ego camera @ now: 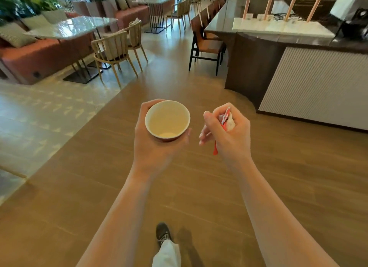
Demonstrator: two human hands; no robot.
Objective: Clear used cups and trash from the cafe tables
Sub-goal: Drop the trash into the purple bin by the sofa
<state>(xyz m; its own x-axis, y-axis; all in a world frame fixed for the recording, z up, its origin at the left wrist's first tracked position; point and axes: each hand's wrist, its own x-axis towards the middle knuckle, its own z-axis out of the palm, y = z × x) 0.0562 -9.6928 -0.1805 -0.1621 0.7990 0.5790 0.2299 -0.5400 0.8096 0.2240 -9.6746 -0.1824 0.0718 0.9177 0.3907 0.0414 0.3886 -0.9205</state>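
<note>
While hands hold cup [167, 121] — counter [310, 81] right.

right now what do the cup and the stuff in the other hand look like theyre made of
The cup in the left hand looks like paper: matte cream inside, thin rolled rim, red outer wall. The trash in the right hand seems to be a glossy red and white wrapper, likely foil or plastic film, around crumpled white paper. The red stick looks like smooth plastic, though blur leaves that open.
</note>
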